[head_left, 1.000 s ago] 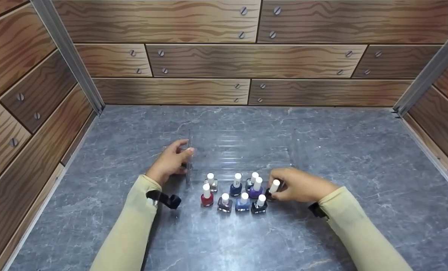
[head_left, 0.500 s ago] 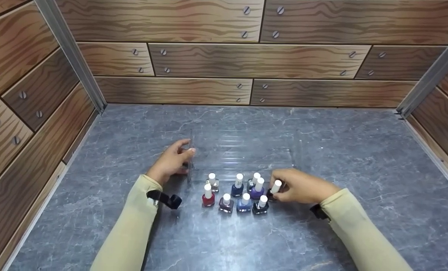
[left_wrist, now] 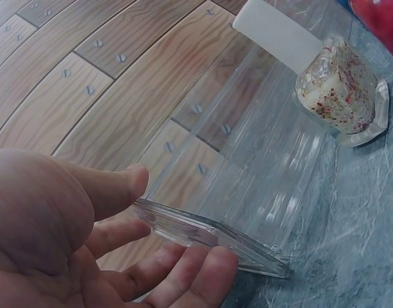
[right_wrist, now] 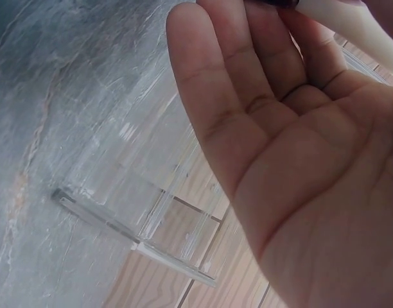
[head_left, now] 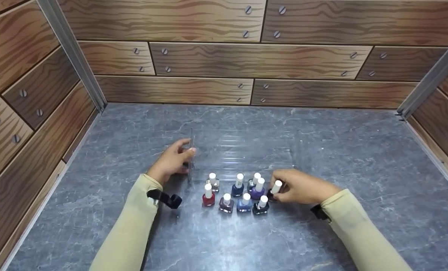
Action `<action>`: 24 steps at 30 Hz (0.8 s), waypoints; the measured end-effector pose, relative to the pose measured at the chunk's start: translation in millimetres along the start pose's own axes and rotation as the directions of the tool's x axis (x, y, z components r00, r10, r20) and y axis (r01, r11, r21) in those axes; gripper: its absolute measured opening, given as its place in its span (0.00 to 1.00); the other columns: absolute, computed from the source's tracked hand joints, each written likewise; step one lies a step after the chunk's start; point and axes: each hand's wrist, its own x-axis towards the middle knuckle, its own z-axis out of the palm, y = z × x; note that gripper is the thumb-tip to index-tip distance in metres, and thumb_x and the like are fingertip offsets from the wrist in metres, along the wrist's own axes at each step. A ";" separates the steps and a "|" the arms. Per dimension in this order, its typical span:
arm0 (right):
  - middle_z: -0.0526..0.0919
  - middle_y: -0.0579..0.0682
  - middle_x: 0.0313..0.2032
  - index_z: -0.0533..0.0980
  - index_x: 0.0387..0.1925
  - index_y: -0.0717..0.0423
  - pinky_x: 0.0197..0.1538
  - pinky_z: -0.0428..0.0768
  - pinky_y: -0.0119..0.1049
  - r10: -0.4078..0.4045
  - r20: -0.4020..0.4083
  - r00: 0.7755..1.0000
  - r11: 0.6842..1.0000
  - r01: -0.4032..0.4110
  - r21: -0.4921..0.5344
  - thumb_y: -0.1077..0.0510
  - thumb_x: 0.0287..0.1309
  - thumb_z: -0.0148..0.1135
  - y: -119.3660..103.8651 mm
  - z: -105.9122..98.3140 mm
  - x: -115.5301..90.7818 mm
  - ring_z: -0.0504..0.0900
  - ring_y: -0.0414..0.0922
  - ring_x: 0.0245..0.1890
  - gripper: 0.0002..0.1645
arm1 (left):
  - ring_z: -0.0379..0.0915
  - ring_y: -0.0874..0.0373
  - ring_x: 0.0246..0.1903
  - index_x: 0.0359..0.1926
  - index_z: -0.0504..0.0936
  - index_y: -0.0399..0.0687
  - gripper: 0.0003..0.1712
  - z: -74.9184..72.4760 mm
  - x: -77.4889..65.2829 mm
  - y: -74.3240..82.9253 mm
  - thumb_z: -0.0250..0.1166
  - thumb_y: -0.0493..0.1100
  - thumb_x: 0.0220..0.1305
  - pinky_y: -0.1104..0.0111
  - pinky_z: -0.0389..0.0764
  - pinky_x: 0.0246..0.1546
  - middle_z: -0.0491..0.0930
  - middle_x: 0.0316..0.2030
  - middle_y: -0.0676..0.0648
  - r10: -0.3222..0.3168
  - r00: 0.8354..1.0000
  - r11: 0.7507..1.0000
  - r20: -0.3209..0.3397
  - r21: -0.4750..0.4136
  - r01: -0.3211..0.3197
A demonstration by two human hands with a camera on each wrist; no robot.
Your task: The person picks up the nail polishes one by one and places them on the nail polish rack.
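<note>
My right hand (head_left: pixel 297 185) pinches a dark nail polish bottle (head_left: pixel 276 187) with a white cap, at the right end of a group of bottles. In the right wrist view, only part of that bottle shows beyond the fingers. At the left end of a clear plastic rack (head_left: pixel 242 150), my left hand (head_left: pixel 171 160) holds the end panel (left_wrist: pixel 209 234), thumb over its edge and fingers along its outer face. Close by stand a clear bottle with colored flecks (left_wrist: pixel 341 93) and a red bottle (head_left: pixel 208 199).
More bottles stand before the rack: navy (head_left: pixel 238 189), purple (head_left: pixel 258 192), light blue (head_left: pixel 244 205), dark plum (head_left: pixel 226 205) and black (head_left: pixel 261 207). Another (head_left: pixel 252 183) is partly hidden behind the purple one. Wood-patterned walls (head_left: pixel 208 60) enclose the grey marbled table (head_left: pixel 224 244).
The whole head view has shifted slightly. Both hands keep their places at the rack and the dark nail polish bottle, and no bottle has visibly moved.
</note>
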 end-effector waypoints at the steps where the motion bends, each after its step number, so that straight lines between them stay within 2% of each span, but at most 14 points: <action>1: 0.82 0.47 0.40 0.75 0.38 0.54 0.46 0.86 0.30 -0.002 0.000 1.000 1.000 0.002 -0.002 0.68 0.58 0.68 0.0 0.2 0.6 0.85 0.42 0.41 0.11 | 0.74 0.42 0.61 0.79 0.60 0.51 0.35 -0.3 0.0 0.0 0.59 0.48 0.78 0.58 0.87 0.49 0.71 0.66 0.37 0.001 1.000 1.000 0.000 0.000 -0.001; 11: 0.82 0.46 0.39 0.75 0.37 0.53 0.44 0.87 0.31 -0.013 -0.012 1.000 1.000 0.013 -0.024 0.67 0.58 0.69 -0.2 0.7 -0.2 0.84 0.40 0.39 0.11 | 0.72 0.41 0.63 0.79 0.58 0.46 0.34 2.1 -1.9 2.1 0.58 0.47 0.79 0.55 0.86 0.51 0.70 0.66 0.34 0.010 1.000 1.000 0.003 0.011 -0.010; 24: 0.82 0.46 0.39 0.75 0.38 0.53 0.44 0.86 0.30 -0.004 -0.002 1.000 1.000 0.004 -0.015 0.67 0.59 0.69 -0.4 -0.6 0.1 0.84 0.41 0.40 0.11 | 0.74 0.41 0.61 0.79 0.60 0.49 0.34 2.0 -1.5 2.5 0.59 0.47 0.79 0.56 0.87 0.49 0.72 0.64 0.36 0.013 1.000 1.000 -0.013 0.015 -0.013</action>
